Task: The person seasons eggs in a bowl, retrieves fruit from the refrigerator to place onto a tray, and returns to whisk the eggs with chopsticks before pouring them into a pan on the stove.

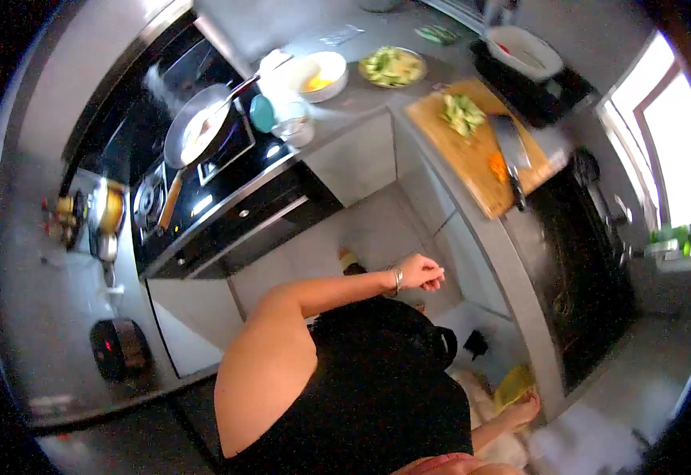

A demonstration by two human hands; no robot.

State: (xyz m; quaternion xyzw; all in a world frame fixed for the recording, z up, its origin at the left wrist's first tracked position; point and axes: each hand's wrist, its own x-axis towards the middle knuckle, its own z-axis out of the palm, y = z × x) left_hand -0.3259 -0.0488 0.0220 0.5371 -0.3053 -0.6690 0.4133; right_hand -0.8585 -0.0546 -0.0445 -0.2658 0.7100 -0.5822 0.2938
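Observation:
My left hand (423, 273), with bracelets at the wrist, hangs in front of my body above the floor. Its fingers are curled in loosely and I see nothing in them. Low at the right, my right hand (523, 408) is closed at the edge of a soft-looking yellow thing (512, 387), beside the cabinet front. Blur keeps me from telling what that yellow thing is. Ahead on the corner counter, a wooden cutting board (447, 145) bears chopped pale green vegetable pieces (463, 115), orange bits (498, 167) and a cleaver (508, 142).
A frying pan (177, 131) with pale food sits on the black stove (226, 150) at the left. A white bowl with yellow contents (321, 77) and a plate of cut vegetables (393, 67) stand at the back. The sink (587, 277) is at the right.

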